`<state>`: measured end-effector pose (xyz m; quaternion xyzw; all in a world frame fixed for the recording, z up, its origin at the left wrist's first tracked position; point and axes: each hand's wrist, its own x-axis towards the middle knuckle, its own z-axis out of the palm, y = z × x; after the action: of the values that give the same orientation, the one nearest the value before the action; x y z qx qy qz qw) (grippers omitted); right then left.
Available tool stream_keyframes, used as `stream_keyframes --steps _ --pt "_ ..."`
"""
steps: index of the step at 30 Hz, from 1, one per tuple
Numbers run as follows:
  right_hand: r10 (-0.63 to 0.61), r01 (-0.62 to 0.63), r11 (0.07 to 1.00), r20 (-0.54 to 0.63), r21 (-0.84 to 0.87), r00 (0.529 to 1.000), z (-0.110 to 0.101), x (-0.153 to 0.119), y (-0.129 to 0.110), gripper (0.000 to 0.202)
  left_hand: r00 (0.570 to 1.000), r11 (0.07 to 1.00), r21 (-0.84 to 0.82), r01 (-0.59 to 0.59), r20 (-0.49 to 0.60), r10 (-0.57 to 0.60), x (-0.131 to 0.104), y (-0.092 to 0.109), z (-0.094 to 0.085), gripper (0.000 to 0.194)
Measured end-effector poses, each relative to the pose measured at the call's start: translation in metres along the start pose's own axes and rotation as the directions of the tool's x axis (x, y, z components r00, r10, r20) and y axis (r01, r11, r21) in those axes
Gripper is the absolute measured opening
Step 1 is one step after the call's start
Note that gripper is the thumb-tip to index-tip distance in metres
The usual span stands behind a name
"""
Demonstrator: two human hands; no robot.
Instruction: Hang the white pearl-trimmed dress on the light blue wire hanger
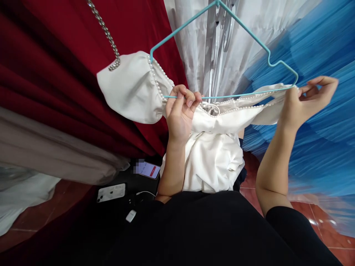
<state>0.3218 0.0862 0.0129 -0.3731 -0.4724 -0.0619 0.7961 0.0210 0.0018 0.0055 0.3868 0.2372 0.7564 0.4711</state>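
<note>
A white dress with pearl-beaded edging lies over my lap, its upper part raised on a light-blue clothes hanger. The left puffed sleeve hangs from the hanger's left end. Near the left end of the hanger's bottom bar, my left hand has its fingers curled closed around the bar, against the beaded neckline. My right hand pinches the pearl edge of the dress at the hanger's right corner. What lies under its fingertips is partly hidden.
Red fabric hangs at left with a rhinestone strap before it. Blue tulle hangs at right; white cloth and a metal stand are ahead. Two phones, one a white phone, lie on a black surface beside me.
</note>
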Motion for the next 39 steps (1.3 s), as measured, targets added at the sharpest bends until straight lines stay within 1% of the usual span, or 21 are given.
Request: stream_keyframes --steps 2,4,9,12,13,16,17,18,20,21,22,24,25,26,27,28,31,34,37,38,39 --pt "0.014 -0.01 0.999 0.099 -0.043 0.995 0.0 0.024 -0.012 0.038 1.0 1.0 0.002 0.003 -0.002 -0.003 -0.001 0.001 0.001 0.017" --pt "0.001 0.008 0.999 0.208 -0.044 0.978 0.004 0.041 -0.03 0.035 1.0 1.0 0.003 0.006 -0.004 -0.006 -0.001 0.001 0.002 0.017" --pt "-0.065 0.095 0.994 0.397 -0.057 0.916 0.03 0.056 -0.067 0.024 1.0 1.0 -0.013 -0.019 0.006 0.019 -0.001 0.0 0.001 0.014" --pt "-0.127 0.161 0.987 0.513 -0.022 0.849 0.053 0.054 -0.078 0.019 1.0 1.0 0.003 -0.019 0.001 0.019 -0.001 -0.001 0.001 0.015" --pt "-0.111 0.137 0.991 0.542 -0.007 0.833 0.061 0.052 -0.081 0.02 1.0 1.0 0.006 -0.017 -0.001 0.017 -0.001 -0.001 0.001 0.015" --pt "-0.03 -0.023 0.997 0.631 0.075 0.775 0.074 0.041 -0.094 0.016 1.0 1.0 -0.006 -0.029 0.007 0.029 -0.002 -0.002 0.002 0.016" --pt "-0.036 -0.047 0.993 0.641 0.112 0.767 0.075 0.036 -0.1 0.011 0.999 0.999 -0.008 -0.031 0.01 0.031 -0.002 -0.002 0.002 0.016" --pt "-0.067 -0.034 0.989 0.633 0.147 0.771 0.074 0.03 -0.107 0.008 1.0 1.0 -0.004 -0.027 0.01 0.027 -0.002 -0.002 0.002 0.016" --pt "-0.165 0.04 0.975 0.585 0.22 0.794 0.068 0.015 -0.122 0.009 1.0 1.0 0.015 -0.013 -0.002 0.013 -0.001 -0.002 0.002 0.017" --pt "-0.202 0.074 0.969 0.58 0.237 0.789 0.064 0.005 -0.128 0.011 1.0 1.0 0.024 -0.007 -0.009 0.007 -0.001 -0.002 0.002 0.017" --pt "-0.223 0.074 0.963 0.617 0.257 0.755 0.062 -0.005 -0.133 0.015 1.0 1.0 0.031 -0.005 -0.015 0.005 -0.001 -0.002 0.002 0.017" --pt "-0.247 0.095 0.966 0.761 0.239 0.6 0.059 -0.029 -0.136 0.022 1.0 0.999 0.038 -0.012 -0.02 0.013 0.0 -0.002 0.001 0.018" --pt "-0.25 0.122 0.968 0.824 0.219 0.508 0.059 -0.041 -0.133 0.025 1.0 0.999 0.042 -0.016 -0.017 0.017 0.0 -0.003 0.001 0.018" --pt "-0.25 0.168 0.966 0.866 0.195 0.434 0.059 -0.054 -0.127 0.027 1.0 0.999 0.047 -0.021 -0.012 0.021 0.0 -0.003 0.0 0.019" --pt "-0.251 0.208 0.961 0.885 0.18 0.391 0.061 -0.066 -0.12 0.028 1.0 0.998 0.053 -0.023 -0.004 0.023 -0.001 -0.005 -0.001 0.02" --pt "-0.253 0.25 0.954 0.888 0.163 0.384 0.062 -0.077 -0.113 0.028 1.0 0.998 0.059 -0.024 0.008 0.023 -0.001 -0.006 -0.002 0.02" --pt "-0.232 0.328 0.942 0.84 0.069 0.49 0.064 -0.099 -0.096 0.027 0.998 0.998 0.067 -0.009 0.06 0.005 -0.004 -0.009 -0.007 0.02" --pt "-0.212 0.298 0.954 0.793 0.04 0.571 0.064 -0.104 -0.095 0.025 0.993 0.992 0.119 0.031 0.105 -0.044 -0.011 -0.005 -0.013 0.026" --pt "-0.216 0.269 0.962 0.757 0.055 0.617 0.065 -0.101 -0.101 0.021 0.968 0.922 0.371 0.113 0.168 -0.186 -0.022 0.013 -0.015 0.038" --pt "-0.216 0.269 0.962 0.753 0.054 0.621 0.065 -0.1 -0.102 0.02 0.958 0.883 0.459 0.098 0.195 -0.208 -0.026 0.021 -0.013 0.038" --pt "-0.21 0.269 0.962 0.755 0.046 0.621 0.066 -0.1 -0.103 0.02 0.96 0.856 0.515 0.044 0.215 -0.179 -0.029 0.029 -0.009 0.033"
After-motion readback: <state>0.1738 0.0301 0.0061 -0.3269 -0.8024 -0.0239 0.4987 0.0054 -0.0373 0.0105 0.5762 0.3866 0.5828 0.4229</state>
